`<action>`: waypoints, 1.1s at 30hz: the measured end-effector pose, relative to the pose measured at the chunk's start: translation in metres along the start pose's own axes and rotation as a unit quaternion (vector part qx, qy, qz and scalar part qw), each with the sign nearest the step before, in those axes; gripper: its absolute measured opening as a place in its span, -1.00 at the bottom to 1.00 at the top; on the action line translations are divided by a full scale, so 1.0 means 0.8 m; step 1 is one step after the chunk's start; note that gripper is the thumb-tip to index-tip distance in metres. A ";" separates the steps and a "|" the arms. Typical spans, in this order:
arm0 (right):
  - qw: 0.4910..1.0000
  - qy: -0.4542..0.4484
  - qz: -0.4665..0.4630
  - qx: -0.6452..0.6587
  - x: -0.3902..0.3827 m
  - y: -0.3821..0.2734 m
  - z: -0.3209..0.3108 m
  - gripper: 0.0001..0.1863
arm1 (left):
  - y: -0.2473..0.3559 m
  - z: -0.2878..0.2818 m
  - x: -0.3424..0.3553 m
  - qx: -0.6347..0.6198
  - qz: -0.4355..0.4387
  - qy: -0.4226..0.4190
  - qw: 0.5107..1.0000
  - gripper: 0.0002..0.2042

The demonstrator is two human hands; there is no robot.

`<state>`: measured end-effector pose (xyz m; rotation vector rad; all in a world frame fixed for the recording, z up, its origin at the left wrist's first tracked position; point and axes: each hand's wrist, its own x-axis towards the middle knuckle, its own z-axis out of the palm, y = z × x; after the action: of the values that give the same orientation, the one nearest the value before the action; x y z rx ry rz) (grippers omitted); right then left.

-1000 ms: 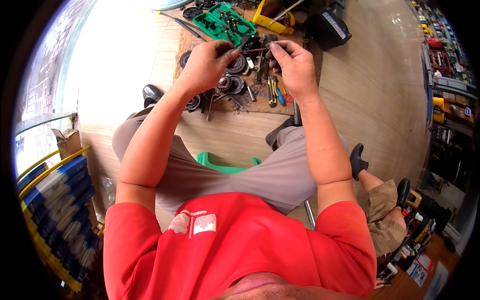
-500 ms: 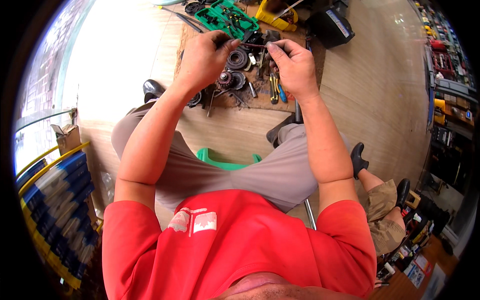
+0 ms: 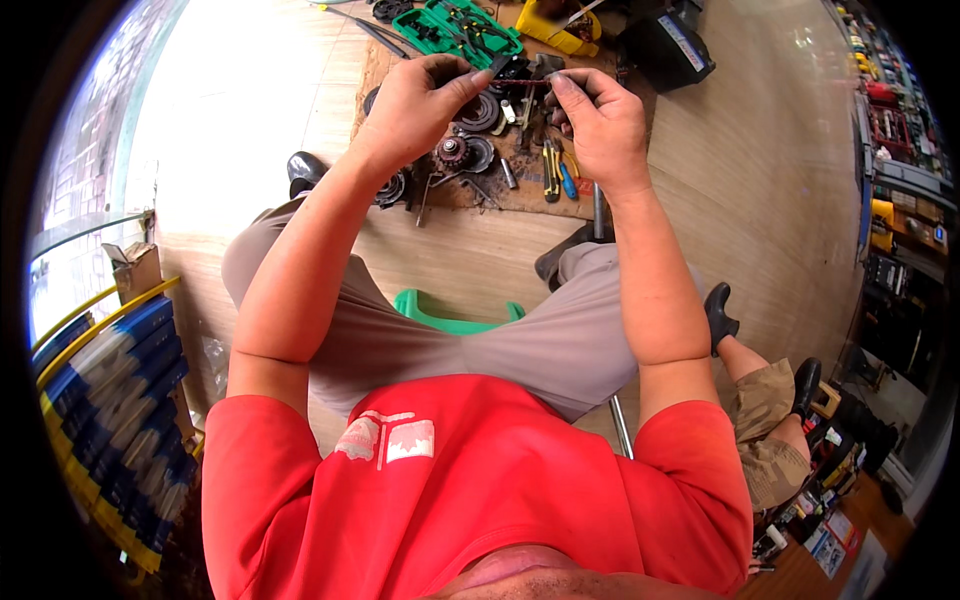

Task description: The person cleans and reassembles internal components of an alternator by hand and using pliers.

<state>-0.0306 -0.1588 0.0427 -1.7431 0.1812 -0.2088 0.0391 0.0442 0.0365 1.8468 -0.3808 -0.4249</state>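
Observation:
My left hand and my right hand are raised over a brown mat, each pinching one end of a thin, dark red, twisted strand. It runs nearly straight across the gap between them. Fingertips on both sides look blackened. Beneath lie greasy machine parts: a dark ring-shaped part and a toothed round part. Closer to my right hand are a yellow-and-black tool and a blue-handled screwdriver. My fingers hide the strand's ends.
At the back stand a green tool case, a yellow container and a black box. Below me is a green stool. Another person's leg is at right; a rack of blue boxes stands left.
Both hands have drifted slightly right and a little apart, so more of the strand shows between them. The view has shifted slightly; the parts on the mat look unmoved.

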 end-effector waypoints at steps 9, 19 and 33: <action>1.000 -0.004 0.028 0.013 0.000 -0.005 0.004 -0.82 | -0.009 0.001 -0.001 0.007 0.054 0.017 0.998 -0.72; 0.999 -0.004 0.040 -0.027 0.001 -0.012 -0.002 -0.83 | 0.014 0.000 -0.007 -0.005 0.047 -0.013 0.999 -0.80; 0.995 -0.006 -0.025 -0.091 -0.001 -0.019 -0.002 -0.83 | 0.009 0.003 -0.009 -0.132 -0.003 -0.005 0.991 -0.85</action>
<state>-0.0316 -0.1577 0.0581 -1.9316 0.1516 -0.2228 0.0317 0.0435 0.0435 1.5900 -0.3100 -0.4653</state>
